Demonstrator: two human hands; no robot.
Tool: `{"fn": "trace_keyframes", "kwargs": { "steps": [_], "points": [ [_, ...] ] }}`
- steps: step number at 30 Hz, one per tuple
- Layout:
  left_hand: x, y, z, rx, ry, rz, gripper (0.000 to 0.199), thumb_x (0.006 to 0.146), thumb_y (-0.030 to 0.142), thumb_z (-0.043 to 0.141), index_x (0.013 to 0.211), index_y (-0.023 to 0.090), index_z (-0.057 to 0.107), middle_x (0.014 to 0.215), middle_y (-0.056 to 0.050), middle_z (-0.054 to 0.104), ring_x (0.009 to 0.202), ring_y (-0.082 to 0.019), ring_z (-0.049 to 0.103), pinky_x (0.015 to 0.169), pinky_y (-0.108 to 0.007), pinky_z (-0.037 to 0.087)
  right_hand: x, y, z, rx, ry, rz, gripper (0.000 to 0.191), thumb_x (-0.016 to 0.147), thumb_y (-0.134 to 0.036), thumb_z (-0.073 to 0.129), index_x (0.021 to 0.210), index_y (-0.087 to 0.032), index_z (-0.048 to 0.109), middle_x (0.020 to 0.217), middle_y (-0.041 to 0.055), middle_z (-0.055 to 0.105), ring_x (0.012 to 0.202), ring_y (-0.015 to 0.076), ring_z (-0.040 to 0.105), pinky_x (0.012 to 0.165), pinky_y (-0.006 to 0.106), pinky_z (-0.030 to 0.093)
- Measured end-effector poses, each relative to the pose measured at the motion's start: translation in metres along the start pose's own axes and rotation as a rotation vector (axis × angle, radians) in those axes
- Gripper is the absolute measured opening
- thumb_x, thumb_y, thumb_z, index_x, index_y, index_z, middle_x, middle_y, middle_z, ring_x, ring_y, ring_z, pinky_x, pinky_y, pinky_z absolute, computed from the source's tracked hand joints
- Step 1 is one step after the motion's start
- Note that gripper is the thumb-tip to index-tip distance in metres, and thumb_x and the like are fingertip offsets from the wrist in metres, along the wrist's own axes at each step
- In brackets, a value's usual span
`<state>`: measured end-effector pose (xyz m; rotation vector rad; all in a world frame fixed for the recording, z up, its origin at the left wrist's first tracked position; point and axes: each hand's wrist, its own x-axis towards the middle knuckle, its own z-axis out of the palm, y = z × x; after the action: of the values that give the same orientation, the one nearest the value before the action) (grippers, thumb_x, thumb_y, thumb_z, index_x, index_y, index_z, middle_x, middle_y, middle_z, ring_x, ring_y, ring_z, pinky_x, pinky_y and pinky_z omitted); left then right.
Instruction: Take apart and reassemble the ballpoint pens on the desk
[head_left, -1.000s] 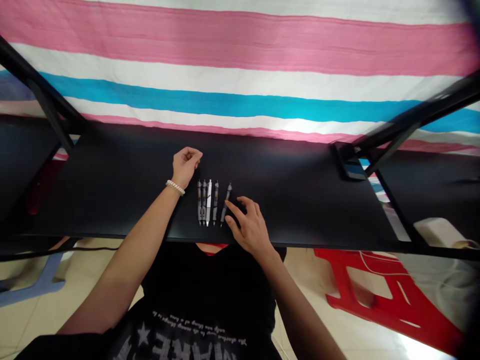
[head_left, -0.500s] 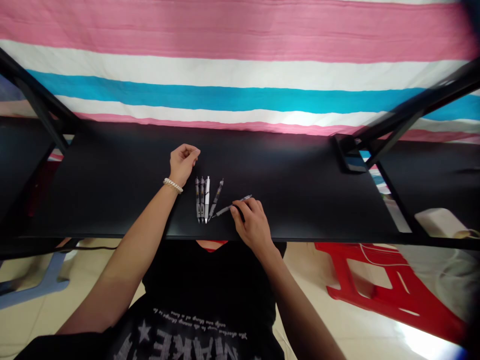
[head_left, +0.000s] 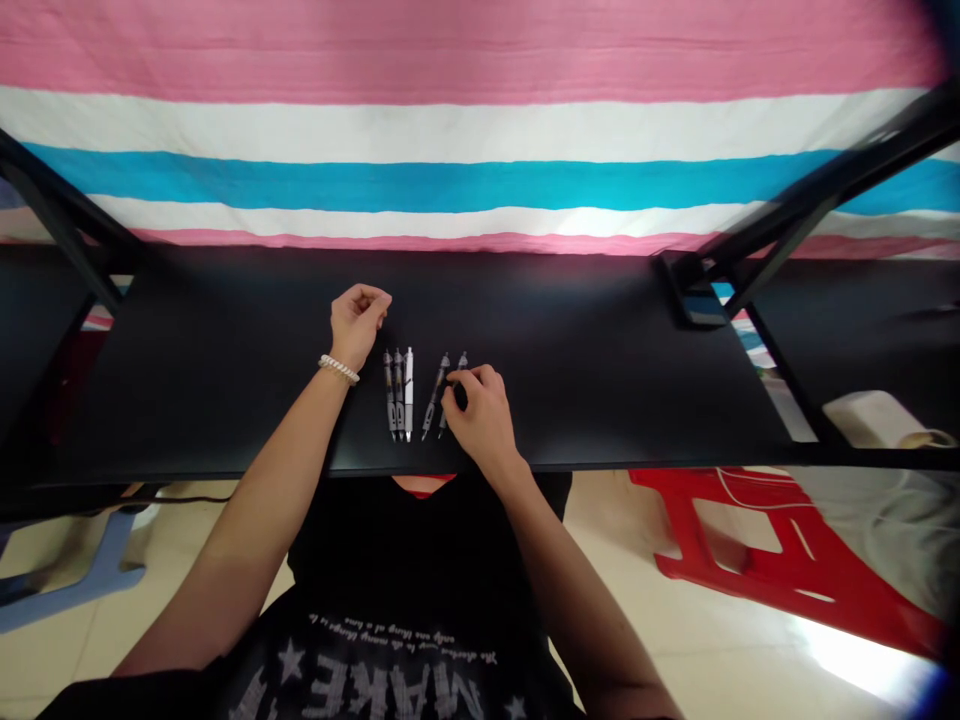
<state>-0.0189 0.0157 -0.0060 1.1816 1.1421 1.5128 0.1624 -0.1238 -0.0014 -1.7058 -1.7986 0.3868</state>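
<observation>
pens (head_left: 390, 395), five in all, lie on the dark worktop (head_left: 585, 380) near its 6 o'clock edge. taking the white pen (head_left: 409, 395) as the clock's centre, two dark ones sit close by at 9, and two more at 3, past a small gap. all have clickers pointing roughly to 12 and tips roughly to 6, the right-hand pair leaning towards 1; laid side by side like that, each barrel probably stays easy to reach singly.

the right hand (head_left: 484, 415) is at 3, over the outermost pen (head_left: 463, 360) and partly hiding it. its thumb and forefinger curve towards each other, likely so they can straddle the slim barrel; whether they pinch it, i cannot tell. the left hand (head_left: 356, 325) rests around 11, fingers curled and thumb pressed against them, with no pen showing in it. set beyond the row, it seems placed to leave the right hand room. a pale bracelet (head_left: 339, 369) circles its wrist.
</observation>
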Motion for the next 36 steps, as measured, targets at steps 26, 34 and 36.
{"fn": "trace_keyframes", "kwargs": {
  "steps": [26, 34, 36],
  "points": [
    [-0.022, 0.027, 0.009, -0.336, -0.390, -0.201, 0.036, 0.076, 0.038, 0.078, 0.105, 0.017, 0.073, 0.100, -0.010, 0.074, 0.090, -0.018, 0.071, 0.079, -0.029, 0.054, 0.026, -0.008, -0.032, 0.810, -0.057, 0.081, 0.020, 0.085, -0.035, 0.066, 0.097, -0.021, 0.060, 0.091, 0.0044, 0.067, 0.072, 0.0137, 0.062, 0.063, 0.028, 0.053],
    [-0.023, 0.028, 0.012, -0.544, -0.234, -0.251, 0.024, 0.075, 0.035, 0.080, 0.087, 0.017, 0.072, 0.081, -0.003, 0.071, 0.076, -0.013, 0.069, 0.070, -0.024, 0.055, 0.087, -0.024, -0.001, 1.061, -0.263, 0.134, 0.036, 0.082, -0.052, 0.068, 0.093, -0.020, 0.058, 0.076, 0.0006, 0.069, 0.048, 0.0079, 0.054, 0.041, 0.021, 0.043],
    [-0.017, 0.025, 0.011, -0.563, -0.072, -0.241, 0.025, 0.072, 0.036, 0.082, 0.084, 0.017, 0.070, 0.081, -0.002, 0.071, 0.081, -0.014, 0.070, 0.077, -0.026, 0.056, 0.095, -0.018, 0.001, 0.983, -0.327, 0.131, 0.038, 0.085, -0.056, 0.061, 0.096, -0.019, 0.060, 0.070, 0.0004, 0.068, 0.044, 0.0084, 0.053, 0.037, 0.020, 0.039]
  ]
}}
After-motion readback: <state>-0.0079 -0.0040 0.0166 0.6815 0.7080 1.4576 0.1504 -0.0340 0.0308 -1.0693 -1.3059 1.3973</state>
